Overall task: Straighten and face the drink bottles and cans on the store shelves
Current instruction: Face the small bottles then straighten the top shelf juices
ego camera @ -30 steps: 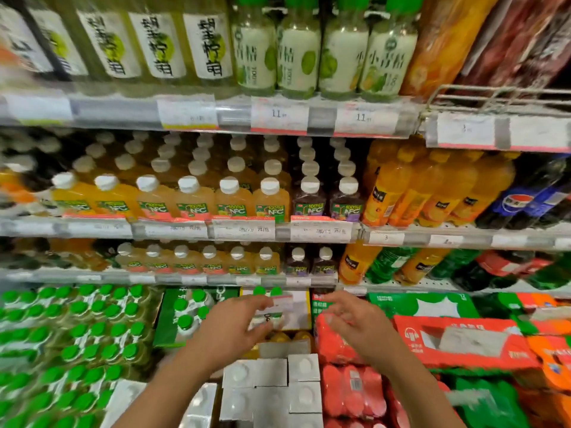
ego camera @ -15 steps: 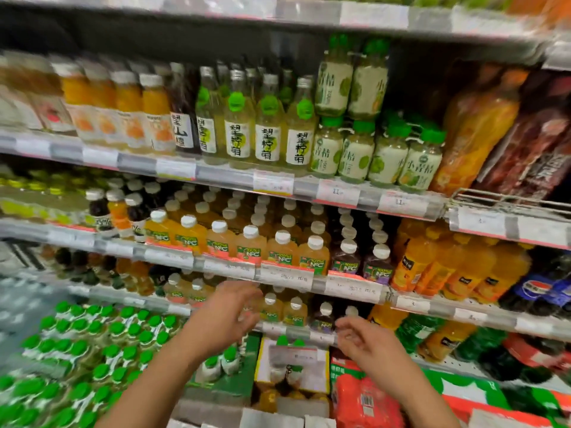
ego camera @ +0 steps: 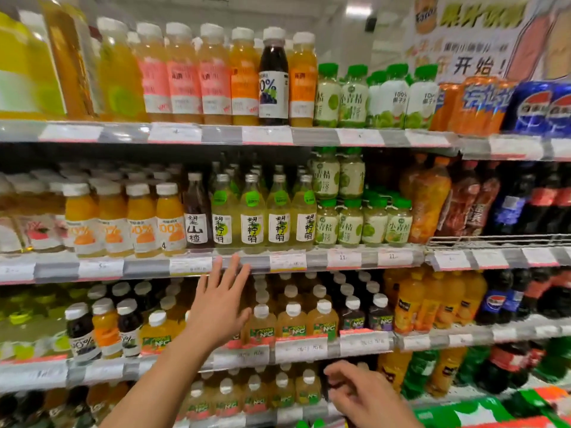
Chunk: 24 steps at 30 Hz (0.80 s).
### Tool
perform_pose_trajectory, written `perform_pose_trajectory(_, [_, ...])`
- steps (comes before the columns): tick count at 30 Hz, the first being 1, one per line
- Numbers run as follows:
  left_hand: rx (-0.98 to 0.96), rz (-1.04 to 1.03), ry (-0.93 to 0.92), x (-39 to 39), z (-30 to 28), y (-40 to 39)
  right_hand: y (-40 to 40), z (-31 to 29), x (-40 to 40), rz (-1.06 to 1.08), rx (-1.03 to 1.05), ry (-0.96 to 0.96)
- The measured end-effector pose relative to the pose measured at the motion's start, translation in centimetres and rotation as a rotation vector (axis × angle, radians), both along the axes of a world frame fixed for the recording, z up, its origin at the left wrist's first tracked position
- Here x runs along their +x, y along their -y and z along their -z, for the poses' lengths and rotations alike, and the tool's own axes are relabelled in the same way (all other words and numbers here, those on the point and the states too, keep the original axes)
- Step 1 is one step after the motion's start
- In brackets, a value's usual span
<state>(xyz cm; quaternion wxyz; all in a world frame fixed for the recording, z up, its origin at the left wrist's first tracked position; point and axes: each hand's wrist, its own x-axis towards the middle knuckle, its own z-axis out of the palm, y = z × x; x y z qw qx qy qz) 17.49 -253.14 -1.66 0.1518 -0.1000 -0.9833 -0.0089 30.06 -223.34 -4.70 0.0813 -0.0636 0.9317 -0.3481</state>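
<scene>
Shelves packed with bottles; left hand spread, right hand loosely open, both empty.

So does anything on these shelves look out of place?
Yes. On the top shelf one dark grape juice bottle stands alone amid orange juice bottles. One shelf down, a dark hawthorn bottle sits between orange and lemon rows.

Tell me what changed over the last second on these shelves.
The left hand rose from the boxed drinks at the bottom to the shelf edge under the lemon bottles, fingers spread and empty. The right hand stayed low and also empty. The view tilted upward, showing higher shelves. No bottle was gripped or visibly moved.
</scene>
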Motion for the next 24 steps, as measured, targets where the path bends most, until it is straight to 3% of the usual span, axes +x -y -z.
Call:
perform_pose_trajectory(7, [0.060,0.080,-0.046,-1.1,1.8,2.2,2.5,-3.6,0.1,0.075,0.022,-0.066])
perform_pose_trajectory(13, [0.147,0.138,0.072,-0.2,-2.0,2.8,3.5,-7.8,-0.3,0.011,0.035,-0.207])
perform_pose_trajectory(16, [0.246,0.143,-0.030,1.0,-4.4,3.7,3.6,-10.2,-1.2,-0.041,0.071,-0.298])
perform_pose_trajectory(24, [0.095,0.108,-0.362,2.9,-14.4,5.4,3.9,-19.0,-5.4,-0.156,0.089,-0.565])
